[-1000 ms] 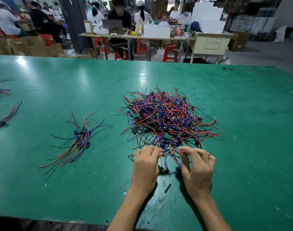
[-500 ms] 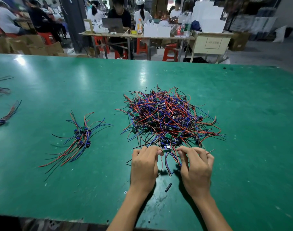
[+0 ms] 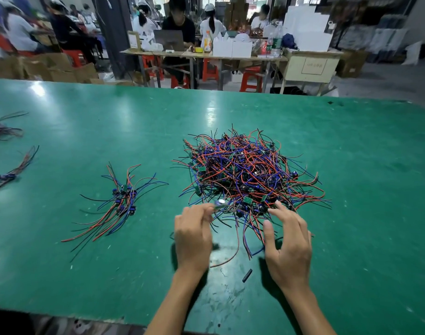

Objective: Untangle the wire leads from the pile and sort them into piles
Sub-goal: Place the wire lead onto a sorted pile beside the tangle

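Observation:
A big tangled pile of red, blue and black wire leads (image 3: 245,170) with small green boards lies mid-table. My left hand (image 3: 193,238) is at the pile's near edge and pinches one wire lead (image 3: 220,203) by its small component, fingers curled. My right hand (image 3: 287,240) hovers over the near-right edge of the pile, fingers spread and relaxed, holding nothing. A sorted pile of leads (image 3: 120,201) lies to the left, laid roughly parallel.
The green table (image 3: 351,238) reaches to a near edge at the bottom. Two more bundles (image 3: 10,172) (image 3: 1,129) lie at the far left. A short black tube piece (image 3: 247,275) lies between my forearms. People work at benches behind.
My hands have moved apart. The left hand pulled a lead's component leftward out of the pile edge. The right hand let go and opened its fingers.

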`<state>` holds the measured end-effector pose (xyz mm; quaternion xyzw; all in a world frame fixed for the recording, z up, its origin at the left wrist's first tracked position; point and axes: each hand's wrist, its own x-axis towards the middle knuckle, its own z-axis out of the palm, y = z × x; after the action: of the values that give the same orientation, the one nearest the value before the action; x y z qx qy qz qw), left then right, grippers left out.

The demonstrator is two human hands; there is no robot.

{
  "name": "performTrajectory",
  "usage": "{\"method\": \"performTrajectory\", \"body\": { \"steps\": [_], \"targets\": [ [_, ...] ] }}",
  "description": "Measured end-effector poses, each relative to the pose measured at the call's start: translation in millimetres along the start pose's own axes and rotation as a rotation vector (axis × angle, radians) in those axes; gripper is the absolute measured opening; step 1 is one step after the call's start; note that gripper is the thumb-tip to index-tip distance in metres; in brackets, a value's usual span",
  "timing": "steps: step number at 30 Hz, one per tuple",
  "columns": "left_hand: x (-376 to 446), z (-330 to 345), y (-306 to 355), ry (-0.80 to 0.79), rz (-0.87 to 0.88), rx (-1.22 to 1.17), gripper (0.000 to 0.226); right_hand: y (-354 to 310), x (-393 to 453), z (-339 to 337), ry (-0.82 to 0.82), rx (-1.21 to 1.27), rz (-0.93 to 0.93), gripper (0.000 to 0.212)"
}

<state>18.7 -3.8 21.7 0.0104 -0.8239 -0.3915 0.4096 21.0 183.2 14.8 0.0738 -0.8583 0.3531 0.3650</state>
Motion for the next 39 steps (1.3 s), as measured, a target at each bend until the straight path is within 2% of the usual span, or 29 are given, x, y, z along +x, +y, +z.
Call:
{"method": "performTrajectory", "body": {
  "steps": [4, 6, 8, 12, 14, 19, 22, 24, 28, 30, 36, 39],
  "targets": [
    [37.4, -46.9, -36.5, 0.419, -0.067, 0.077, 0.021, 1.1, 2.4, 0.4, -0.009, -0.032, -0.022, 0.03],
    [57.4, -69.4, -59.2, 0.497, -0.056, 0.19, 0.023, 1.4, 2.8, 3.2, -0.028, -0.04, -0.046, 0.029],
    [67.5, -81.9, -84.2, 0.412, -0.1, 0.301, 0.02, 2.6, 1.7, 5.5, -0.05, -0.057, -0.074, 0.028],
    [63.8, -88.0, -125.0, 0.071, -0.398, 0.437, 0.019, 6.5, 1.7, 8.9, -0.088, -0.132, -0.086, 0.026],
    [63.5, -88.4, -133.8, 0.024, -0.431, 0.465, 0.018, 9.2, 1.6, 10.6, -0.125, -0.22, -0.062, 0.024],
    [62.6, -82.6, -131.1, 0.021, -0.342, 0.565, 0.021, 16.4, 1.9, 15.8, -0.271, -0.385, 0.094, 0.017],
    [55.8, -81.2, -117.1, 0.128, -0.218, 0.588, 0.024, 16.5, 1.5, 15.8, -0.228, -0.396, 0.047, 0.008],
    [44.6, -74.1, -98.3, 0.14, -0.112, 0.518, 0.029, 16.0, 1.3, 15.5, -0.159, -0.377, 0.026, 0.007],
    [9.1, -37.4, -41.1, -0.111, 0.073, 0.232, 0.025, 13.3, 1.0, 14.3, -0.027, -0.324, -0.021, 0.025],
    [-4.1, -14.2, -13.8, -0.232, 0.115, 0.117, 0.026, 12.5, -0.1, 12.8, 0.03, -0.302, -0.056, 0.026],
    [-13.2, 36.1, 20.4, -0.488, 0.1, 0.075, 0.053, 11.2, -3.2, 8.1, 0.107, -0.129, -0.083, 0.019],
    [-11.4, 44.7, 22.8, -0.553, 0.151, 0.095, 0.051, 10.4, -4.4, 6.9, 0.133, -0.057, -0.087, 0.024]
  ]
}}
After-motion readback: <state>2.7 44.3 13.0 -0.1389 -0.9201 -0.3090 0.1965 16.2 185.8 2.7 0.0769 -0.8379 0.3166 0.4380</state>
